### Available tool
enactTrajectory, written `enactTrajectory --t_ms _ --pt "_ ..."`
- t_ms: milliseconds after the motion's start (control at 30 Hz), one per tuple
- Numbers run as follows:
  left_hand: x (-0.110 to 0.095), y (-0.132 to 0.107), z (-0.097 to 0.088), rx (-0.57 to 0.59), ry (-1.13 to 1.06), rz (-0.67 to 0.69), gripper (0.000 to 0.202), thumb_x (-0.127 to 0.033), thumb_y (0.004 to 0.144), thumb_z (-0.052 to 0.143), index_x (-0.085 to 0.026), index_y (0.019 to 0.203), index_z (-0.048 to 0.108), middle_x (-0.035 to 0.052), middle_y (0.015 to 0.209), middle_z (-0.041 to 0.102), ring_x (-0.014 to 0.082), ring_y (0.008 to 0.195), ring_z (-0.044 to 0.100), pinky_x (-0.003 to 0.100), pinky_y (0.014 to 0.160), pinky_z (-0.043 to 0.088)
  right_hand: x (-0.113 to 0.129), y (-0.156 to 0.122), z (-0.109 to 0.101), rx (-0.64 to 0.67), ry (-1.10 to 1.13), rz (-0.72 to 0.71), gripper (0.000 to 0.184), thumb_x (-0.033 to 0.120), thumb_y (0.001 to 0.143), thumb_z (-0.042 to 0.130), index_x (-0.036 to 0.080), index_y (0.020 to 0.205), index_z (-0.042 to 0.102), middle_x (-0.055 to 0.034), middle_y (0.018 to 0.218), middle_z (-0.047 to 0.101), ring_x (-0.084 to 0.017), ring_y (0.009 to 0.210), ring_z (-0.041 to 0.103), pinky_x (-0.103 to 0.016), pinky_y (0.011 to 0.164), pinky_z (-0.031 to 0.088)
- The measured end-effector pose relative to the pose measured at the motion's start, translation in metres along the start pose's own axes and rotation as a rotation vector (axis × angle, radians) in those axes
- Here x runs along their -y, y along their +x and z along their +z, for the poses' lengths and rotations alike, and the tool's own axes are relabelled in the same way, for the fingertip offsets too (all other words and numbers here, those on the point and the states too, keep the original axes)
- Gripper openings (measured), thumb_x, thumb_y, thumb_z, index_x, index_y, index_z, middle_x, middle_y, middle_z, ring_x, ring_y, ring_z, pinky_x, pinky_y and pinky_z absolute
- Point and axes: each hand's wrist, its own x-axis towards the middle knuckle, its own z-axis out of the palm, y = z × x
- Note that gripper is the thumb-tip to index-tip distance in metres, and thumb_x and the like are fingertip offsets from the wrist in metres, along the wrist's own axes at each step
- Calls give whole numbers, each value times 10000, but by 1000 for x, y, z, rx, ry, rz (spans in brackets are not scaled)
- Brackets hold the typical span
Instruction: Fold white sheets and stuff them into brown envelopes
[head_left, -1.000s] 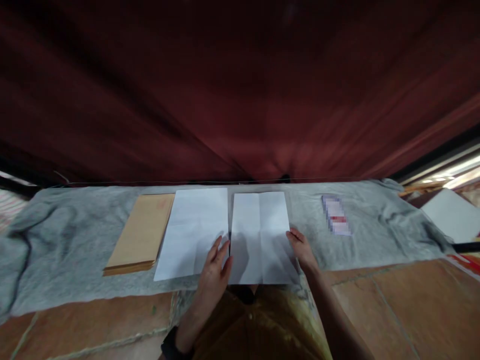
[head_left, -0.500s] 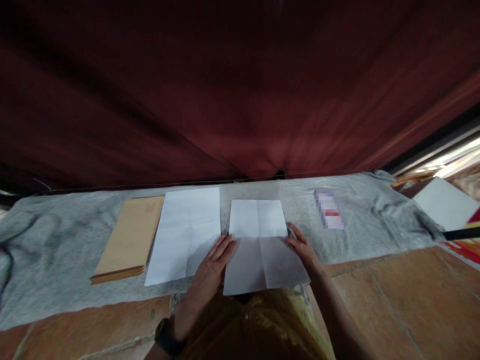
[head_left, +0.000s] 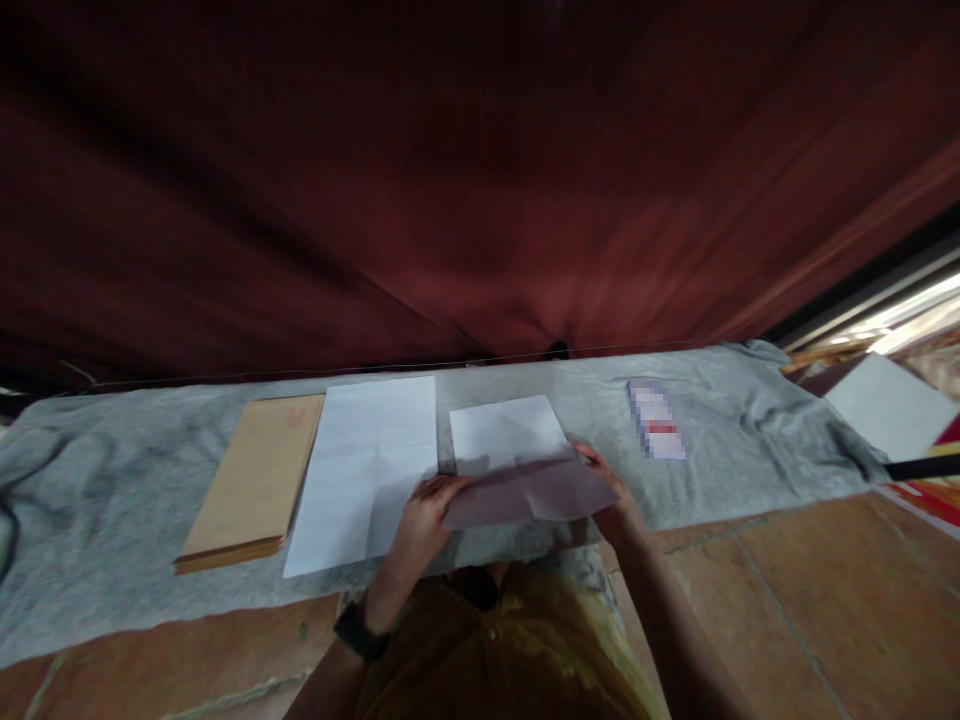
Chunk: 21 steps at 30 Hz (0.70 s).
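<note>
A creased white sheet of paper (head_left: pixel 506 435) lies in front of me, its near half lifted and bent upward along the middle crease. My left hand (head_left: pixel 431 515) grips the left edge of the raised half, fingers curled under and over it. On the opposite edge my right hand (head_left: pixel 611 490) holds the paper, its fingers partly hidden behind the sheet. Just left of my left hand lies a white paper (head_left: pixel 375 450) with faint fold lines, flat on the grey cloth. A dark band circles my left wrist.
A stack of brown envelopes (head_left: pixel 255 470) sits left of the papers. A pale rectangular item with a red mark (head_left: pixel 660 425), blurred out, lies to the right. Grey cloth (head_left: pixel 712 480) covers the surface, with a dark red curtain (head_left: pixel 480 200) behind it.
The near half of the creased sheet has risen and bent away from me, and the sheet has tilted slightly. My left hand has gone from lying flat to gripping its edge.
</note>
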Motion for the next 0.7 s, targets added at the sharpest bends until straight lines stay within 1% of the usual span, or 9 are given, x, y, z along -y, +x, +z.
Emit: enactTrajectory --t_ms 67,133,200,267,333,433,500,567,700 --pt "-3 1 3 -44 -43 -111 433 -86 796 545 -239 1170 700 61 1117 753 216 1038 693 374 936 557 -3 2 1 20 49 10 427 445 702 735 219 1065 717 -46 969 769 -216 809 698 -332 738 542" --pt "-5 4 6 -96 -97 -227 295 -175 841 559 -229 1088 711 66 1123 754 208 978 712 347 874 569 -6 5 2 47 3 -15 389 407 665 764 214 1002 733 -57 1048 764 -218 862 694 -318 754 535" --pt "-7 9 9 -117 -139 -325 176 -279 877 564 -220 957 709 60 1053 766 193 859 722 313 778 568 -8 10 1 68 -146 -37 374 425 679 749 209 984 735 -54 953 767 -212 789 680 -311 698 526" --pt "-10 14 10 -123 -155 -393 184 -351 888 563 -218 889 690 38 907 768 180 752 709 287 698 543 -8 14 1 46 -333 -63 350 478 729 695 199 937 731 -35 777 733 -199 667 637 -305 625 502" --pt "-13 18 11 -135 -157 -434 219 -376 888 561 -215 971 684 17 810 751 180 718 699 277 666 518 -7 17 2 5 -499 -134 355 525 779 637 196 883 718 -27 702 688 -197 636 608 -313 629 497" --pt "-14 20 12 -171 -138 -479 350 -372 884 566 -198 1177 645 22 830 754 189 735 702 282 665 500 -2 20 4 -78 -684 -303 381 559 823 591 195 851 699 -51 792 673 -202 712 613 -332 725 508" --pt "-13 21 13 -185 -108 -503 410 -356 880 573 -185 1249 620 27 834 753 193 733 701 287 670 494 -1 20 6 -124 -776 -377 389 564 843 572 193 844 691 -64 833 649 -200 728 605 -335 748 508" --pt "-12 21 15 -185 -86 -517 435 -336 882 575 -184 1288 604 23 828 750 190 725 696 288 672 489 0 20 7 -140 -834 -418 390 557 873 540 195 843 682 -69 840 629 -201 739 599 -337 756 506" --pt "-12 22 16 -177 -68 -536 452 -298 890 575 -188 1329 580 14 834 745 177 713 683 280 672 479 -3 21 7 -122 -907 -452 378 528 923 480 206 817 646 -68 816 608 -210 760 594 -340 772 496"
